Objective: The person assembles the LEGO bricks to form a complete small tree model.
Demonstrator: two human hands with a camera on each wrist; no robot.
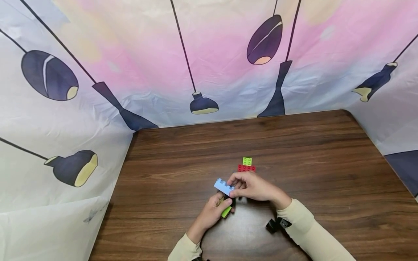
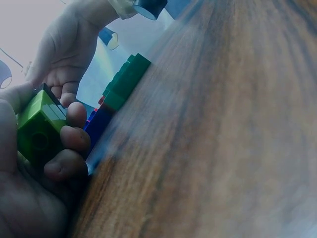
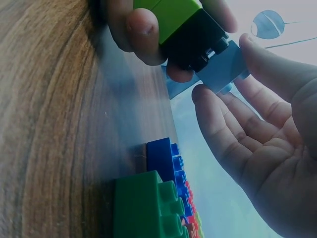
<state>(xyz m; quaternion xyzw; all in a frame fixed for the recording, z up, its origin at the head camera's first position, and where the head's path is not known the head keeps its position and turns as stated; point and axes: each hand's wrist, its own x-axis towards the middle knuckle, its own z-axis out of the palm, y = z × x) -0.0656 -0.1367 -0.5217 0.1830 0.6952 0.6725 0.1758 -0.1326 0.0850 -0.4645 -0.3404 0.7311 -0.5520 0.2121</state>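
Observation:
My left hand [image 1: 209,214] grips a lime green toy building brick [image 1: 226,211] with a black brick [image 3: 195,39] against it, its thumb across the top and fingers curled beneath. A long light blue brick [image 1: 222,186], studs up and away, is pinched between the thumb and fingers of my right hand [image 1: 254,187]. In the right wrist view, the light blue brick [image 3: 223,68] meets the studded side of the black one at an angle; whether they are joined I cannot tell. Both hands are close together above the table.
Beyond the right hand, a red brick [image 1: 246,168] and a lime brick [image 1: 247,161] lie on the wooden table [image 1: 183,152]. The wrist views also show a dark green brick [image 3: 138,206] and a dark blue brick [image 3: 161,159]. A printed cloth [image 1: 137,54] hangs behind.

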